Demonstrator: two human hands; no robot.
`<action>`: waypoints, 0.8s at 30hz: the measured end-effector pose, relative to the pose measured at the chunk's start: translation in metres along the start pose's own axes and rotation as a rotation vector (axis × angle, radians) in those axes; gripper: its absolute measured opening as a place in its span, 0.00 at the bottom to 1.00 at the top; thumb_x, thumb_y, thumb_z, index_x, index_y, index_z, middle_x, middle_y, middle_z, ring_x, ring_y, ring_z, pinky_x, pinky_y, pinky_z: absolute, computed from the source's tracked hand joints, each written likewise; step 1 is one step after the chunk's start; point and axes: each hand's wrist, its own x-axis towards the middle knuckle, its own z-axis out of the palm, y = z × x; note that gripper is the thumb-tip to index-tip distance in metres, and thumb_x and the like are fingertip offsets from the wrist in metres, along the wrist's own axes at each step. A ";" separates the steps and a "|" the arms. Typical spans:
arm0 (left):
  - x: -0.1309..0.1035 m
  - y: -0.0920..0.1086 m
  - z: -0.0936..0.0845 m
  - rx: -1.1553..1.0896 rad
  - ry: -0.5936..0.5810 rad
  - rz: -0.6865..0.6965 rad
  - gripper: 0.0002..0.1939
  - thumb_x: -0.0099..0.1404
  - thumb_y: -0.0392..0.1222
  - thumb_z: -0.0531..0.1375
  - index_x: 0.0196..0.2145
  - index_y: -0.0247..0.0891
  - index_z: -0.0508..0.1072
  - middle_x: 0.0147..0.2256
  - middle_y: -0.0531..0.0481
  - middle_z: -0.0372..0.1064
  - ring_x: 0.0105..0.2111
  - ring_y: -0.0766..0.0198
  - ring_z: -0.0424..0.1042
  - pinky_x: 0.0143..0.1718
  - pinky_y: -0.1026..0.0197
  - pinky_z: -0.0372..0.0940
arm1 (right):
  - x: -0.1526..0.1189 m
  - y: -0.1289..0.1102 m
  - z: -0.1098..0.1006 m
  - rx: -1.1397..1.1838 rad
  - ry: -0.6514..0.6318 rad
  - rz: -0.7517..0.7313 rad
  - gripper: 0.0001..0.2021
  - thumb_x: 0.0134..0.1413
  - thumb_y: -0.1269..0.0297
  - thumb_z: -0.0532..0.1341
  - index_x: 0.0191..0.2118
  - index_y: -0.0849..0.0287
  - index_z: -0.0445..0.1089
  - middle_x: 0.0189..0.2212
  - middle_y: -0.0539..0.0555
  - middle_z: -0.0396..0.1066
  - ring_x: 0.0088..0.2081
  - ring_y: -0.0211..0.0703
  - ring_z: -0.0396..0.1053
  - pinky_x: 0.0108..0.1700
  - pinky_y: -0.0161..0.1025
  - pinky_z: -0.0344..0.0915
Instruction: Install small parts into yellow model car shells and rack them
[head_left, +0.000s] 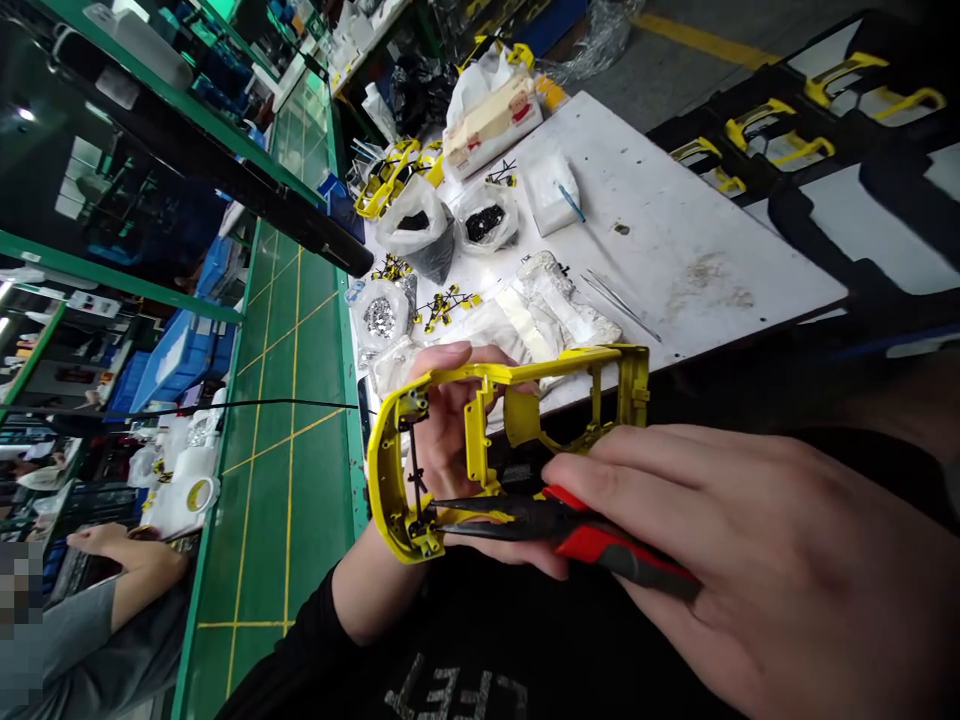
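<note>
A yellow plastic frame (390, 440) is held up in front of my body, its curved end to the left. Behind and beneath it, my left hand (442, 430) grips it, partly hidden by the frame. My right hand (720, 500) is closed round long-nose pliers (592, 540) with red and black handles. The plier jaws are slightly apart and point left, their tips at the lower left corner of the frame, by a thin black part (417, 475) that spans its curved end.
On the white table (675, 220) lie bags of small black parts (484, 222), a bag of silvery pieces (381, 315), tweezers (619, 303) and a tissue pack (491, 120). A green conveyor (277, 420) runs at left; another person's arm (135, 570) is beyond. More yellow frames (780, 135) sit at right.
</note>
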 end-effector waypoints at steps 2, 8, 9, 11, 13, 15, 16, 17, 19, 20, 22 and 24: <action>0.002 -0.003 -0.007 0.020 -0.025 -0.051 0.63 0.48 0.88 0.73 0.72 0.62 0.59 0.59 0.49 0.72 0.59 0.44 0.77 0.46 0.48 0.73 | 0.004 -0.001 -0.003 -0.061 -0.084 -0.088 0.25 0.64 0.66 0.69 0.66 0.54 0.77 0.53 0.58 0.84 0.47 0.60 0.83 0.43 0.53 0.83; 0.033 -0.002 -0.029 -0.014 0.137 0.072 0.62 0.42 0.72 0.86 0.71 0.64 0.70 0.57 0.54 0.73 0.49 0.54 0.77 0.55 0.51 0.77 | 0.008 0.021 -0.016 -0.188 -0.006 0.061 0.24 0.68 0.74 0.64 0.67 0.55 0.76 0.50 0.57 0.82 0.51 0.55 0.82 0.56 0.52 0.81; 0.038 0.000 -0.032 -0.027 0.148 0.087 0.61 0.42 0.71 0.86 0.72 0.64 0.71 0.57 0.53 0.73 0.50 0.53 0.77 0.57 0.50 0.77 | 0.008 0.032 -0.021 -0.224 0.038 0.140 0.21 0.70 0.71 0.65 0.66 0.54 0.77 0.51 0.57 0.82 0.51 0.55 0.82 0.57 0.51 0.81; 0.047 0.003 -0.037 -0.019 0.114 0.068 0.60 0.50 0.65 0.85 0.75 0.64 0.68 0.61 0.49 0.73 0.58 0.47 0.76 0.66 0.44 0.75 | 0.010 0.059 -0.033 -0.325 0.133 0.331 0.20 0.72 0.61 0.67 0.65 0.52 0.77 0.54 0.58 0.81 0.52 0.57 0.83 0.60 0.54 0.80; 0.052 0.005 -0.041 0.030 0.031 0.046 0.54 0.61 0.57 0.81 0.78 0.59 0.65 0.67 0.46 0.72 0.66 0.40 0.72 0.74 0.38 0.67 | 0.013 0.088 -0.042 -0.457 0.146 0.504 0.27 0.70 0.55 0.68 0.70 0.53 0.74 0.61 0.62 0.78 0.53 0.63 0.82 0.61 0.62 0.79; 0.057 0.006 -0.043 0.127 -0.070 0.039 0.47 0.68 0.50 0.77 0.79 0.54 0.65 0.70 0.43 0.72 0.71 0.38 0.69 0.78 0.36 0.61 | 0.017 0.113 -0.046 -0.533 0.105 0.571 0.31 0.67 0.54 0.68 0.72 0.56 0.72 0.63 0.65 0.75 0.57 0.68 0.80 0.63 0.67 0.77; 0.060 0.006 -0.044 0.181 -0.125 0.037 0.43 0.70 0.48 0.75 0.78 0.52 0.67 0.71 0.42 0.72 0.71 0.38 0.70 0.79 0.37 0.60 | 0.019 0.123 -0.044 -0.550 0.081 0.568 0.31 0.66 0.55 0.67 0.71 0.58 0.73 0.63 0.66 0.75 0.59 0.68 0.79 0.64 0.67 0.77; 0.063 0.007 -0.043 0.223 -0.191 0.039 0.40 0.72 0.47 0.74 0.77 0.51 0.68 0.71 0.41 0.72 0.71 0.39 0.70 0.78 0.39 0.62 | 0.021 0.131 -0.041 -0.561 0.066 0.550 0.30 0.66 0.56 0.66 0.71 0.59 0.73 0.63 0.66 0.75 0.60 0.68 0.78 0.64 0.65 0.77; 0.069 0.008 -0.042 0.249 -0.310 0.065 0.34 0.75 0.45 0.70 0.75 0.48 0.72 0.70 0.39 0.74 0.70 0.40 0.73 0.75 0.43 0.66 | 0.024 0.142 -0.032 -0.581 0.047 0.499 0.29 0.66 0.57 0.65 0.70 0.59 0.74 0.61 0.66 0.76 0.60 0.66 0.78 0.65 0.63 0.77; 0.072 0.009 -0.041 0.244 -0.355 0.093 0.31 0.76 0.45 0.69 0.74 0.47 0.74 0.69 0.38 0.75 0.69 0.41 0.75 0.74 0.44 0.68 | 0.025 0.145 -0.027 -0.596 0.044 0.476 0.28 0.67 0.58 0.65 0.70 0.59 0.74 0.61 0.65 0.77 0.60 0.66 0.77 0.65 0.63 0.77; 0.074 0.012 -0.039 0.231 -0.384 0.142 0.25 0.78 0.43 0.68 0.70 0.47 0.79 0.65 0.38 0.79 0.65 0.44 0.80 0.71 0.46 0.72 | 0.027 0.147 -0.019 -0.641 0.043 0.453 0.27 0.68 0.56 0.65 0.69 0.58 0.75 0.62 0.67 0.76 0.63 0.71 0.74 0.65 0.71 0.74; 0.071 0.014 -0.037 0.222 -0.332 0.165 0.21 0.77 0.41 0.69 0.65 0.46 0.82 0.59 0.39 0.83 0.60 0.46 0.83 0.67 0.47 0.76 | 0.030 0.142 -0.017 -0.689 0.059 0.423 0.27 0.69 0.52 0.66 0.68 0.57 0.75 0.66 0.71 0.73 0.68 0.80 0.69 0.65 0.80 0.71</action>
